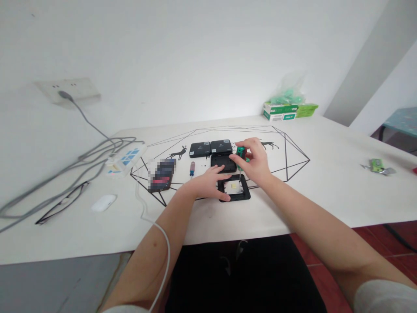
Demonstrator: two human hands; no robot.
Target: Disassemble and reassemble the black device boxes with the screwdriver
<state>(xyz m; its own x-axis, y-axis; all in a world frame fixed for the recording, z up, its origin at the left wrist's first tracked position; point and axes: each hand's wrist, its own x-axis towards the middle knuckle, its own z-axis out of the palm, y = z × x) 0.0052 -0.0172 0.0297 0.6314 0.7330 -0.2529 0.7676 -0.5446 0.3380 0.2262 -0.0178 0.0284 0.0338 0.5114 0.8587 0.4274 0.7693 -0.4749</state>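
My right hand is closed around a green-handled screwdriver, held upright with its shaft pointing down onto an opened black box that shows a pale board inside. My left hand rests on the left side of that box, fingers curled around its edge and steadying it. Just behind lie three more small black boxes. A second screwdriver with a blue and red handle lies on the table to the left of my left hand.
A phone lies left of the tools, with a white cable running over my left arm. Farther left are a power strip, grey cables, glasses and a white mouse. Green boxes stand at the back, keys at right.
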